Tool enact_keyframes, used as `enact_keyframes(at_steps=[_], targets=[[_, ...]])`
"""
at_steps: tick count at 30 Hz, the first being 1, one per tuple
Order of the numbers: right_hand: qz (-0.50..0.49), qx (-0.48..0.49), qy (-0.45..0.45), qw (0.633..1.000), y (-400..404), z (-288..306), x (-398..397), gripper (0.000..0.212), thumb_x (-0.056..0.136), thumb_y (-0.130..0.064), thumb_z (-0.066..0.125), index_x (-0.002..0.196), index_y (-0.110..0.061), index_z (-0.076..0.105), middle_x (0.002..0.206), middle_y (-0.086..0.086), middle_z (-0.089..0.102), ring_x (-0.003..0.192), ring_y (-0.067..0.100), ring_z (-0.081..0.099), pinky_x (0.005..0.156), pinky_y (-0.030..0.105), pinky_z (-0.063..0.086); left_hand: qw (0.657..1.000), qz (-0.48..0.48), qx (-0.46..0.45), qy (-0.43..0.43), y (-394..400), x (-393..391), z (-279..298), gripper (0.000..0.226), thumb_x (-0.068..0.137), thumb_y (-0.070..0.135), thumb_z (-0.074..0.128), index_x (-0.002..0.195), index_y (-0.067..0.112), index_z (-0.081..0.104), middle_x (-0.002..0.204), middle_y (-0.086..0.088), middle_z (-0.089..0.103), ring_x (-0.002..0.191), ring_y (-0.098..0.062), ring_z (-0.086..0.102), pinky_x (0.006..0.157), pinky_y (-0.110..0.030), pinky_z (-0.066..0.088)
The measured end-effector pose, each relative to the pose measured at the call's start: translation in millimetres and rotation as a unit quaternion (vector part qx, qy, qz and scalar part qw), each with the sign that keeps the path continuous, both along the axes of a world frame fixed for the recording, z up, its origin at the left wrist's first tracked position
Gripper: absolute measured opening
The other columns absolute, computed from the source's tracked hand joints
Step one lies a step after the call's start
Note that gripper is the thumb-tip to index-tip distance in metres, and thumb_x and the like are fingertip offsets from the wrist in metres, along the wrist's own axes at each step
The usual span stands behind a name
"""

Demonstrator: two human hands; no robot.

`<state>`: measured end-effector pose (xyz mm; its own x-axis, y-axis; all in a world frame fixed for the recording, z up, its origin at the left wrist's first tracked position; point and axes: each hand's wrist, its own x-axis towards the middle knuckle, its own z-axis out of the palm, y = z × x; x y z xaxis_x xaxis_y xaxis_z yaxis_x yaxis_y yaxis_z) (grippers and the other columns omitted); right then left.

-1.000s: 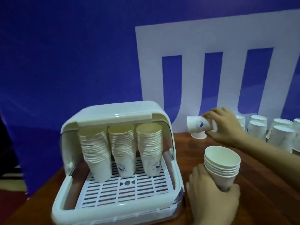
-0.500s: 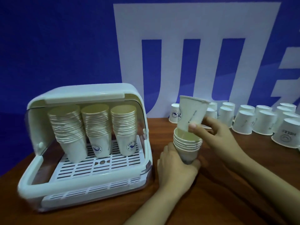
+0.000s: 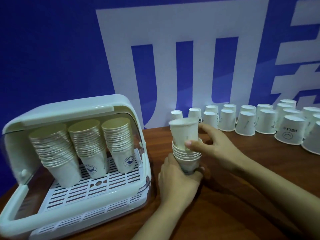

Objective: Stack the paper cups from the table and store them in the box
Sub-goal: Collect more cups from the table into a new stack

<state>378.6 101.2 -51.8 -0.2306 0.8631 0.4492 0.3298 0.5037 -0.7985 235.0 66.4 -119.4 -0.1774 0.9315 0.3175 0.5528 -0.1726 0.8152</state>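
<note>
item: wooden table [image 3: 242, 196], brown, bearing all listed goods. item: box [image 3: 74, 116], pale plastic, at the left of the table, its curved lid raised over the top and its front open; a white slatted tray [image 3: 90, 187] formed its floor. item: three tall stacks of upright paper cups stood at the back of that tray, side by side, namely left stack [image 3: 55, 153], middle stack [image 3: 88, 146] and right stack [image 3: 119, 142]; the lowest cups of the middle and right stacks showed a round blue print. item: short stack [image 3: 187, 154] of nested upright cups, just right of the box, apart from it. item: left hand [image 3: 178, 179], fingers curled round the base of the short stack, gripping it. item: single cup [image 3: 184, 134], upright, its lower part sunk into the top of the short stack, its rim standing well above the others and slightly blurred. item: right hand [image 3: 214, 146], pinching the single cup, thumb on the near wall, fingers round the far side. item: loose cups [image 3: 245, 123], many, white, set upside down in rows along the back right of the table, near the wall; one [image 3: 289, 130] bore an inverted "hello" and a curved mark. item: blue backdrop [image 3: 52, 49] with large white shapes, behind the table.
</note>
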Motion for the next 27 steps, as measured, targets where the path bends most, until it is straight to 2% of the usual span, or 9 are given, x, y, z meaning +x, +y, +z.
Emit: enact_keyframes(at_steps=[1,3,6,10,15,19,23,25,27], targets=[[0.012,-0.01,0.019,1.0,0.2,-0.8,-0.3,0.068,0.069,-0.065,0.069,0.126,-0.027,0.064,0.121,-0.013,0.071,0.112,0.004,0.067,0.095,0.031,0.052,1.0,0.001,0.004,-0.004,0.0,0.2,-0.1,0.068,0.059,0.067,0.073,0.119,0.037,0.058,0.114,0.015,0.066,0.114,-0.017,0.065,0.094,-0.046,0.055],[0.012,-0.011,0.049,0.999,-1.3,0.3,-1.6,0.07,0.069,-0.068,0.065,0.126,-0.028,0.064,0.119,-0.013,0.072,0.11,0.002,0.067,0.094,0.025,0.052,1.0,0.0,0.002,-0.009,0.2,0.3,-0.3,0.065,0.059,0.066,0.074,0.116,0.039,0.058,0.112,0.017,0.068,0.111,-0.014,0.066,0.092,-0.045,0.056],[-0.016,0.012,0.041,0.999,-1.9,3.1,-2.6,0.066,0.07,-0.071,0.06,0.121,-0.031,0.067,0.116,-0.016,0.072,0.11,-0.004,0.064,0.091,0.019,0.05,1.0,-0.003,0.003,-0.007,0.3,0.1,0.3,0.064,0.058,0.063,0.074,0.117,0.04,0.059,0.113,0.019,0.068,0.111,-0.013,0.067,0.093,-0.045,0.056],[-0.057,0.029,-0.032,0.997,1.1,-0.1,-2.5,0.059,0.073,-0.069,0.061,0.115,-0.029,0.073,0.113,-0.014,0.072,0.107,0.002,0.067,0.094,0.036,0.055,1.0,-0.007,0.0,-0.004,-0.2,0.1,1.6,0.067,0.059,0.065,0.073,0.12,0.042,0.057,0.115,0.02,0.068,0.113,-0.012,0.065,0.095,-0.044,0.056],[-0.055,0.055,-0.06,0.995,1.8,-1.9,-2.6,0.057,0.075,-0.065,0.057,0.113,-0.026,0.074,0.109,-0.014,0.072,0.104,0.005,0.066,0.095,0.039,0.053,1.0,-0.007,-0.003,-0.006,-1.5,-0.6,2.6,0.068,0.058,0.069,0.071,0.119,0.041,0.057,0.114,0.019,0.068,0.113,-0.013,0.065,0.096,-0.045,0.055],[-0.071,0.08,-0.14,0.984,1.6,-3.0,-2.7,0.064,0.076,-0.07,0.047,0.118,-0.028,0.07,0.117,-0.012,0.065,0.116,0.012,0.055,0.101,0.043,0.044,1.0,-0.011,-0.007,-0.004,-2.7,-0.7,3.5,0.072,0.058,0.071,0.068,0.121,0.04,0.055,0.115,0.018,0.067,0.114,-0.014,0.064,0.097,-0.045,0.055],[-0.07,0.08,-0.17,0.98,-0.5,-8.0,-5.7,0.062,0.083,-0.069,0.039,0.126,-0.033,0.065,0.128,-0.017,0.06,0.128,0.009,0.045,0.108,0.045,0.036,1.0,-0.003,-0.014,-0.006,-3.3,-0.9,5.9,0.073,0.058,0.069,0.068,0.123,0.038,0.056,0.116,0.015,0.067,0.114,-0.015,0.066,0.096,-0.044,0.056],[-0.033,0.033,-0.106,0.993,-2.2,-14.9,-9.1,0.053,0.085,-0.063,0.049,0.125,-0.032,0.066,0.121,-0.015,0.064,0.118,0.01,0.054,0.094,0.036,0.044,1.0,-0.001,-0.02,-0.01,-2.8,-0.2,5.7,0.071,0.059,0.065,0.071,0.122,0.037,0.056,0.116,0.015,0.067,0.114,-0.015,0.066,0.094,-0.044,0.057],[0.065,-0.075,0.097,0.99,-0.8,-19.6,-11.1,0.039,0.088,-0.046,0.062,0.119,-0.023,0.069,0.111,0.0,0.07,0.098,0.015,0.065,0.077,0.029,0.049,1.0,0.003,-0.02,-0.003,-3.9,0.2,7.1,0.066,0.061,0.061,0.075,0.119,0.037,0.055,0.115,0.016,0.067,0.113,-0.017,0.066,0.095,-0.044,0.056]])
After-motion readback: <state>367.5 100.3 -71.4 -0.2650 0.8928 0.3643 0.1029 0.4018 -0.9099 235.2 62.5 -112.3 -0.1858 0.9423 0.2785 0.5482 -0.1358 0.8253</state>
